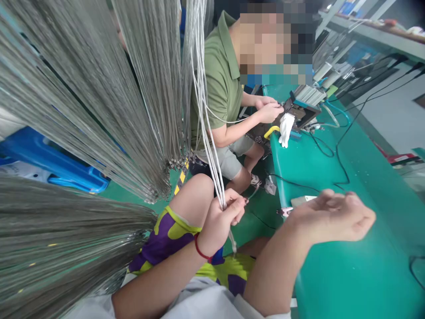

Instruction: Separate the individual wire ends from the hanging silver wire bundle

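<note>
My left hand [224,212], with a red band at the wrist, is closed around a small bundle of thin whitish cables [212,155]. The cables hang down from above, and their lower ends [232,241] come out below my fist over my lap. My right hand [335,215] is raised over the green bench, fingers curled in and slightly blurred. Whatever it may hold is hidden. Just left of that wrist, a small pink-handled tool [284,212] and a pale box [303,200] lie at the bench edge, partly covered by my arm.
Dense curtains of grey cables [89,79] hang to the left. Ahead, a co-worker in a green shirt [221,71] handles a cable at a bench device [300,110]. A white glove [286,130] hangs there. Black cords cross the green bench [361,274]; a blue plastic object [53,155] stands left.
</note>
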`<state>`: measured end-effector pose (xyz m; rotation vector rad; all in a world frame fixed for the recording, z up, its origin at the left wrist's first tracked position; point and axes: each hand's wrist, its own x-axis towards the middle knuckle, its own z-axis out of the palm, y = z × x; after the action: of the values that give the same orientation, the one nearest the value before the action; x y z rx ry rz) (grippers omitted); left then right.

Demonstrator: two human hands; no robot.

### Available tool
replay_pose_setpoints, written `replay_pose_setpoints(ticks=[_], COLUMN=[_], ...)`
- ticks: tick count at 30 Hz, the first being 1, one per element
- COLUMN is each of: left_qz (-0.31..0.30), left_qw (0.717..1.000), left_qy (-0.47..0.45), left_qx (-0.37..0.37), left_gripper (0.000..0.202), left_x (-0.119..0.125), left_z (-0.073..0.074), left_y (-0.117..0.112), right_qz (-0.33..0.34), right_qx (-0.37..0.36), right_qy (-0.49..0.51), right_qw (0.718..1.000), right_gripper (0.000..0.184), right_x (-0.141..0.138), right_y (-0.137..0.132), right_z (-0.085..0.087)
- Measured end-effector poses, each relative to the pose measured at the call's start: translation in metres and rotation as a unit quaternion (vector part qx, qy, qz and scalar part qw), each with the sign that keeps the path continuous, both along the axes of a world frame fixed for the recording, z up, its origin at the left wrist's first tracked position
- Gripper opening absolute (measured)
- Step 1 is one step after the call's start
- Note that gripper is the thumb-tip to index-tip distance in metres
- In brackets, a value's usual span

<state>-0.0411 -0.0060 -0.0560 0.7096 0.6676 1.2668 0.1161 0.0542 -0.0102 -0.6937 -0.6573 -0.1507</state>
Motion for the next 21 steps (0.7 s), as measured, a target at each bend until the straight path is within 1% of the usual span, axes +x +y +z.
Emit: replay_pose_setpoints(ticks=[1, 2, 3, 4, 5, 6, 7, 8, 10, 13, 15, 16, 17, 19, 21], left_qz=[-0.019, -0.04, -0.063, -0.083, -0.096, -0.104, -0.109, -0.111, -0.117, -0.144, -0.163, -0.169, -0.172, -0.167, -0.154], left_qw=[0.999, 0.995, 0.991, 0.987, 0.983, 0.981, 0.979, 0.977, 0.974, 0.969, 0.965, 0.964, 0.963, 0.962, 0.962], left_qy=[-0.041, -0.078, -0.109, -0.131, -0.146, -0.157, -0.165, -0.171, -0.181, -0.184, -0.182, -0.183, -0.185, -0.19, -0.195], left_qx=[-0.021, -0.036, -0.044, -0.048, -0.049, -0.051, -0.055, -0.059, -0.068, -0.081, -0.09, -0.094, -0.098, -0.106, -0.113], left_gripper=[0.026, 0.025, 0.024, 0.023, 0.023, 0.023, 0.022, 0.022, 0.02, 0.019, 0.019, 0.018, 0.017, 0.017, 0.021], left_x=[-0.001, -0.002, -0.002, -0.002, -0.002, -0.002, -0.003, -0.003, -0.005, -0.008, -0.008, -0.008, -0.007, -0.005, -0.003], left_z=[0.0, 0.002, 0.004, 0.006, 0.007, 0.008, 0.008, 0.007, 0.005, 0.004, 0.005, 0.006, 0.006, 0.007, 0.007], left_y=[0.003, 0.005, 0.007, 0.009, 0.011, 0.012, 0.014, 0.015, 0.017, 0.019, 0.02, 0.02, 0.02, 0.02, 0.019], right_qz=[0.037, 0.097, 0.178, 0.264, 0.339, 0.393, 0.428, 0.45, 0.478, 0.531, 0.555, 0.555, 0.547, 0.502, 0.419], right_qx=[-0.034, -0.087, -0.156, -0.224, -0.279, -0.319, -0.342, -0.354, -0.359, -0.353, -0.341, -0.335, -0.329, -0.325, -0.325], right_qy=[0.001, -0.011, -0.035, -0.062, -0.088, -0.108, -0.118, -0.121, -0.114, -0.096, -0.068, -0.05, -0.031, -0.001, -0.019], right_qw=[0.999, 0.991, 0.971, 0.936, 0.894, 0.856, 0.828, 0.811, 0.794, 0.764, 0.756, 0.76, 0.769, 0.801, 0.848], right_gripper=[0.023, 0.02, 0.016, 0.011, 0.006, 0.004, 0.007, 0.01, 0.013, 0.011, 0.006, 0.004, 0.007, 0.015, 0.019], right_x=[0.002, 0.001, -0.003, -0.009, -0.017, -0.024, -0.03, -0.034, -0.036, -0.03, -0.029, -0.031, -0.034, -0.043, -0.052], right_y=[-0.003, -0.008, -0.014, -0.02, -0.027, -0.033, -0.038, -0.04, -0.04, -0.032, -0.028, -0.026, -0.026, -0.029, -0.034], right_z=[0.001, -0.001, -0.006, -0.012, -0.019, -0.025, -0.031, -0.035, -0.038, -0.034, -0.03, -0.028, -0.028, -0.03, -0.036])
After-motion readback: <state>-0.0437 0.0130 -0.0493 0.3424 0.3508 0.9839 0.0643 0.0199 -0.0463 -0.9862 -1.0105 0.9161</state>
